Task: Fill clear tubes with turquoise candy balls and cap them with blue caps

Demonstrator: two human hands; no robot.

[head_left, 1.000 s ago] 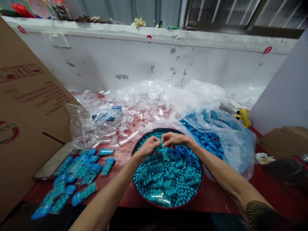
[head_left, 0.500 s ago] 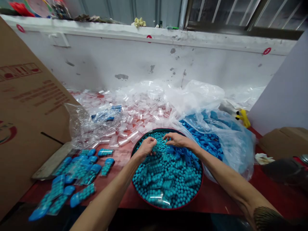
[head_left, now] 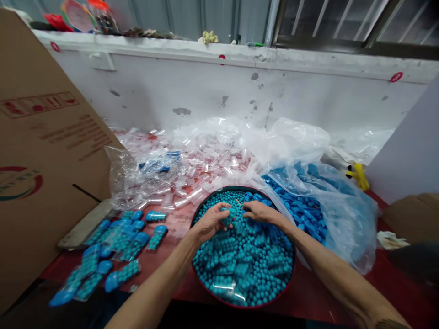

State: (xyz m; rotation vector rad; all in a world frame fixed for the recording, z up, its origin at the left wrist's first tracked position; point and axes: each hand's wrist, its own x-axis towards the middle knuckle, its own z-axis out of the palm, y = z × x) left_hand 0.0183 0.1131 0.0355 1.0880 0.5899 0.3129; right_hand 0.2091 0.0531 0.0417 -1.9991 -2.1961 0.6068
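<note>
A round tub (head_left: 294, 269) with a dark red rim holds many small turquoise balls (head_left: 254, 274), with bead-filled clear packs lying among them. Above its left part, my left hand (head_left: 213, 221) is closed on a small clear container with turquoise balls in it. My right hand (head_left: 259, 212) is just to the right, fingers pinched together; whatever it grips is too small to make out. Blue caps (head_left: 255, 197) lie in the tub beside and under my right hand.
Filled packs with blue caps (head_left: 157, 237) lie left of the tub. Clear empty tubes (head_left: 206, 169) spread behind it. A plastic bag of blue caps (head_left: 308, 212) is at right. A cardboard box (head_left: 51, 151) stands at left, a yellow-handled tool (head_left: 360, 177) at far right.
The view has shifted slightly. My left hand has turned, showing the container with balls. My right hand has moved slightly down and its fingers have closed together.
</note>
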